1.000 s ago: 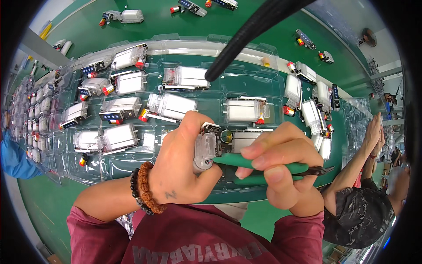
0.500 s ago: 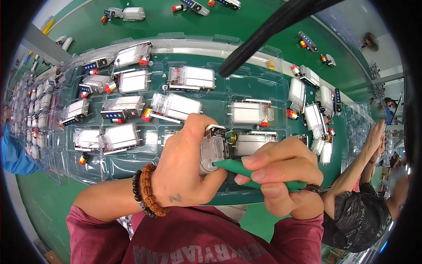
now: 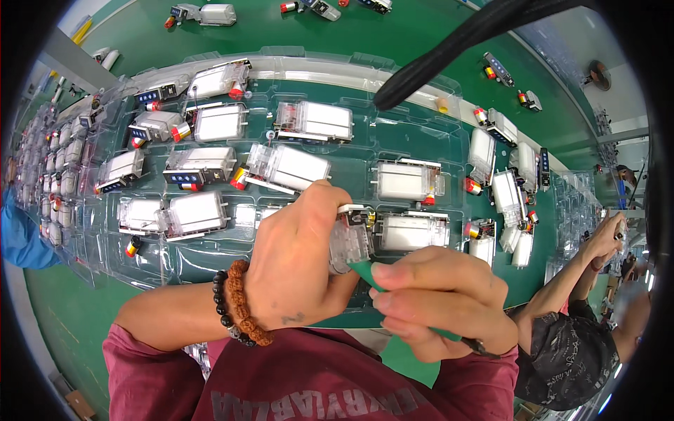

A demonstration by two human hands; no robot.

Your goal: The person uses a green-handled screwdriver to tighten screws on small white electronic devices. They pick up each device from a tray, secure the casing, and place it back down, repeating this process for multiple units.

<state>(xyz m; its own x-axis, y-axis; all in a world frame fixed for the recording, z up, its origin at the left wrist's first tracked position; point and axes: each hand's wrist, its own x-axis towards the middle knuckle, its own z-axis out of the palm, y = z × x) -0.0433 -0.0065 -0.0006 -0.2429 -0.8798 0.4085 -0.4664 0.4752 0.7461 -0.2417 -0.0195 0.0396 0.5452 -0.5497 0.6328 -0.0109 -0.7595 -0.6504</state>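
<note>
My left hand (image 3: 295, 256) is closed around a small clear-plastic device housing (image 3: 351, 240) with a circuit board along its upper edge. My right hand (image 3: 446, 298) pinches a slim green pen-shaped tool (image 3: 364, 271), whose dark tail shows below the palm. Its front end meets the lower end of the housing, where the exact contact is hidden. Right beside the held housing, a white-and-clear device unit (image 3: 413, 233) lies in the clear plastic tray (image 3: 414, 133). Another unit (image 3: 401, 181) rests just above it.
Several similar units (image 3: 200, 214) with red-and-yellow parts fill the tray and the green table (image 3: 295, 38). A thick black cable (image 3: 449, 52) hangs across the upper right. To the right, a co-worker's arm (image 3: 569, 270) reaches in; a blue sleeve (image 3: 27, 235) shows at the left.
The green tool has swung steeper, its front now pointing up-left against the housing. The housing has tilted and shifted slightly right in my left hand. My right hand has moved a little lower.
</note>
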